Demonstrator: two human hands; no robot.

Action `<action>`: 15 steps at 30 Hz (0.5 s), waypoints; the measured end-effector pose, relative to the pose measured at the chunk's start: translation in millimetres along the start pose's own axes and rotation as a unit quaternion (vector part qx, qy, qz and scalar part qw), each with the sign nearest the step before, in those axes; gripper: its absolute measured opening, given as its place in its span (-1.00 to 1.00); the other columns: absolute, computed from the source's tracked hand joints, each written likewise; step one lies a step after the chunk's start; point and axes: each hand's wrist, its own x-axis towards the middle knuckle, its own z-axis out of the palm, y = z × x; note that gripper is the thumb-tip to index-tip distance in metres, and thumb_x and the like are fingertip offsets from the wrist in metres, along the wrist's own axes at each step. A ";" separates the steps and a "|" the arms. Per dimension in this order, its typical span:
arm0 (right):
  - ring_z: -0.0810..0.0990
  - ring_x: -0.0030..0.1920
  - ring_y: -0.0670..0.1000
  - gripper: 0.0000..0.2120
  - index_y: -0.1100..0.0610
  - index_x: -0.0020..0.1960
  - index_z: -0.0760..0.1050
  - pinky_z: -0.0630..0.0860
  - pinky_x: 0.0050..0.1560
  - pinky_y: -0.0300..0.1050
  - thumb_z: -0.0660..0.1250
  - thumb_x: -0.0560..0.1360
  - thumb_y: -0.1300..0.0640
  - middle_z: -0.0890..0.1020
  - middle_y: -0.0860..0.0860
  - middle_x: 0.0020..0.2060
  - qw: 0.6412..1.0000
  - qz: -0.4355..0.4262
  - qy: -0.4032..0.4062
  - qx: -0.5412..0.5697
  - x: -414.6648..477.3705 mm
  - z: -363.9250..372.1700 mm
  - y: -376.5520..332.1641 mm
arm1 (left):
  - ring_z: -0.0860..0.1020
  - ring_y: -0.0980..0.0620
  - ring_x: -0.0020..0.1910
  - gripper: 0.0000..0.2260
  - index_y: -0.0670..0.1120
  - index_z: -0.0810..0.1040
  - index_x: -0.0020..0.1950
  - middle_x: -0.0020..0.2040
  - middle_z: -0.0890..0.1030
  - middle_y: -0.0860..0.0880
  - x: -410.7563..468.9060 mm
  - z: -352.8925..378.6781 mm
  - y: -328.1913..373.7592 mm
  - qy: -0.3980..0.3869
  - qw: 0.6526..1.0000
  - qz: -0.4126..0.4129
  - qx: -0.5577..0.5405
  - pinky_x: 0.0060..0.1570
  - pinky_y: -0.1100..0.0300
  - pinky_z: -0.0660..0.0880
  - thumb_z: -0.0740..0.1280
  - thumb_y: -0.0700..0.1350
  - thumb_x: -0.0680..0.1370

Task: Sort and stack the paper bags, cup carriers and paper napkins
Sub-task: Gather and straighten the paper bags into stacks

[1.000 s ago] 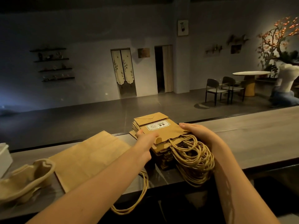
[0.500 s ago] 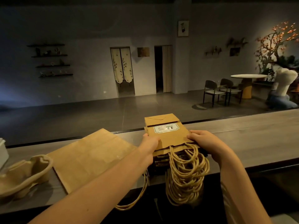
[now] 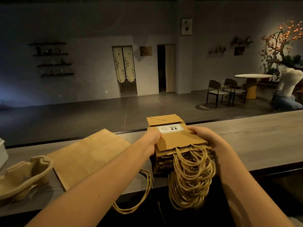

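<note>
1. The left hand (image 3: 153, 136) and the right hand (image 3: 203, 136) flank the stack of small paper bags (image 3: 178, 141), one at each side edge. We read both sets of fingers as curled onto the stack and grasping it. This two-sided hold likely serves to square the edges.
2. The stack rests on the desk (image 3: 246, 133) at its near edge, with the label (image 3: 170, 128) uppermost. The twine handles (image 3: 191, 181) spill over the edge toward us, presumably so that the bags lie flat.
3. Left of the stack lies a large flat bag (image 3: 88, 158), kept out of the small pile — sorting by size, we judge. Its loose handles (image 3: 147, 181) also hang off the desk.
4. Further left sits a moulded cup carrier (image 3: 24, 177), set apart from both kinds of bag.
5. At the far left a white object (image 3: 2, 153) is cut off by the frame — we cannot tell whether it holds napkins.
</note>
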 end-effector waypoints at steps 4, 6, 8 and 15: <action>0.51 -0.06 0.00 -0.60 0.12 0.39 0.28 0.45 -0.08 -0.23 0.12 0.56 0.24 0.52 0.07 0.11 0.997 -0.048 -0.043 -0.047 -2.6 6.4 3.1 | 0.37 0.06 -0.31 -0.84 -0.14 0.39 0.17 -0.25 0.39 -0.04 -6.3 -1.4 0.9 -0.010 1.000 0.025 0.005 -0.43 0.25 0.37 0.09 -0.23 0.63; 0.52 -0.12 0.00 -0.58 0.11 0.40 0.25 0.46 -0.17 -0.24 0.10 0.55 0.26 0.51 0.02 -0.03 0.997 -0.047 -0.069 0.008 -4.4 4.7 5.5 | 0.36 0.05 -0.30 -0.76 -0.19 0.38 0.27 -0.24 0.40 -0.05 -5.8 -2.1 -2.4 -0.014 1.000 0.024 0.007 -0.39 0.24 0.34 0.10 -0.24 0.62; 0.51 -0.17 0.00 -0.51 0.08 0.47 0.17 0.46 -0.27 -0.26 0.10 0.55 0.25 0.50 0.05 0.01 0.994 -0.038 -0.076 0.070 -5.3 1.1 10.0 | 0.36 0.05 -0.29 -0.75 -0.17 0.37 0.28 -0.24 0.40 -0.06 -5.8 -3.1 -3.9 -0.004 1.000 0.022 0.008 -0.38 0.24 0.33 0.11 -0.23 0.61; 0.47 -0.24 -0.05 -0.70 0.23 0.25 0.39 0.45 -0.47 -0.32 0.11 0.61 0.08 0.53 0.07 -0.05 0.990 -0.001 -0.014 0.138 -1.2 4.5 8.8 | 0.47 0.04 -0.24 -0.71 -0.17 0.44 0.27 -0.19 0.52 -0.06 8.1 -6.6 -6.0 0.008 1.000 0.010 -0.009 -0.35 0.25 0.36 0.11 -0.05 0.65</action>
